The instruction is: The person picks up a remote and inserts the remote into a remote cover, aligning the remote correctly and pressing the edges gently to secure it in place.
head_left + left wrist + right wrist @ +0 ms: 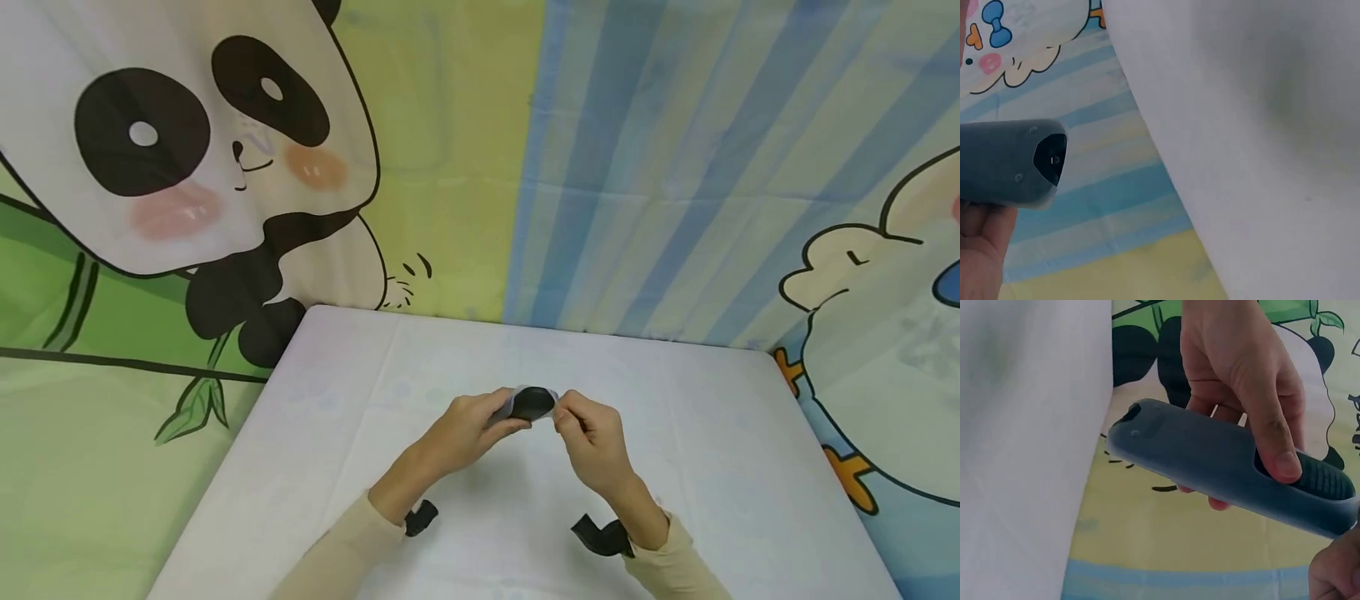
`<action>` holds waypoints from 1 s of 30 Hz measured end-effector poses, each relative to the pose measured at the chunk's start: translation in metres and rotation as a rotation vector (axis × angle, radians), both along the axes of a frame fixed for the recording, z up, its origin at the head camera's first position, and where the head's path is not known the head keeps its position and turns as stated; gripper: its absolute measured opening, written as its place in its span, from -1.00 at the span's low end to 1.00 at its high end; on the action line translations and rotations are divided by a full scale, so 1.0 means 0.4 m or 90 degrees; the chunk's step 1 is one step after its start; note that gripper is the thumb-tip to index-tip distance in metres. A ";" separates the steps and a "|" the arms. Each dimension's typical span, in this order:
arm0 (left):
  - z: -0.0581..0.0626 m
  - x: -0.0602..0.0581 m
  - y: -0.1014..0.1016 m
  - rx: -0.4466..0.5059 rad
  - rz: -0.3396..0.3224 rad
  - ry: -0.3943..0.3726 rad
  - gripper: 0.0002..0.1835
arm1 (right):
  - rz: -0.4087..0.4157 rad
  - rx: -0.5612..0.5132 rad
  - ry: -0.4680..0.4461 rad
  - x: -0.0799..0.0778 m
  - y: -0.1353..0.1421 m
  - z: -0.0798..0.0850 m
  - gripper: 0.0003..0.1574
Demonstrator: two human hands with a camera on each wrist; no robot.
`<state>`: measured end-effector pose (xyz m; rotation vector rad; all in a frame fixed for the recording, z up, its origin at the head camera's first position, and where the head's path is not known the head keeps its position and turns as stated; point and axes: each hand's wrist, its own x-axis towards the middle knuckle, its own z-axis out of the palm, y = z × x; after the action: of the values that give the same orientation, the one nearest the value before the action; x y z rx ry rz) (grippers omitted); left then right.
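Note:
In the head view my left hand [468, 429] grips what looks like a dark remote control [533, 403] in a translucent blue-grey sleeve [1191, 447]. The left thumb lies over a dark ribbed part [1325, 479] that shows through a gap in the sleeve. Thumb and curled fingers of my right hand [596, 437] pinch the sleeve's edge at the upper end. Only part of that hand shows in the right wrist view, at the lower right. The sleeve's other end has a dark cut-out [1052, 159]. Both hands are raised above the table.
A white-covered table [337, 367] lies below the hands. Behind it hangs a printed cloth with a panda [225, 142], stripes and a white bird figure [892, 375]. Black straps [600, 535] show at both wrists.

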<state>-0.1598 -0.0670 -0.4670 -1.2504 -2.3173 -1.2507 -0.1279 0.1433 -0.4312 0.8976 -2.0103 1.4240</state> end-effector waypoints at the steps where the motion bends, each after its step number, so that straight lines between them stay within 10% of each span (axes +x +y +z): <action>1: 0.008 0.001 0.003 0.000 0.007 0.006 -0.81 | -0.033 0.032 0.052 -0.003 -0.004 0.004 -0.66; 5: 0.034 0.010 0.013 -0.010 0.038 0.013 -0.78 | -0.172 0.180 0.206 -0.016 -0.018 0.019 -0.77; 10: 0.037 0.018 0.021 0.005 0.055 -0.033 -0.78 | -0.243 0.306 0.256 -0.038 -0.008 0.019 -0.65; 13: 0.031 0.016 0.027 0.034 0.055 -0.094 -0.79 | -0.184 0.294 0.207 -0.054 0.013 0.010 -0.66; 21: 0.027 0.020 0.034 0.132 -0.017 -0.264 -0.69 | 0.049 0.068 -0.149 -0.062 0.045 0.016 -0.70; 27: 0.029 0.021 0.033 0.107 0.027 -0.260 -0.53 | 0.119 0.038 -0.187 -0.049 0.033 0.034 -0.88; 30: 0.034 0.016 0.029 0.096 0.089 -0.172 -0.43 | 0.128 0.031 -0.193 -0.065 0.045 0.000 -0.82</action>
<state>-0.1535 -0.0556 -0.4532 -0.9014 -2.3864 -1.5939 -0.1539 0.1612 -0.4314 0.9770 -2.2334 1.7152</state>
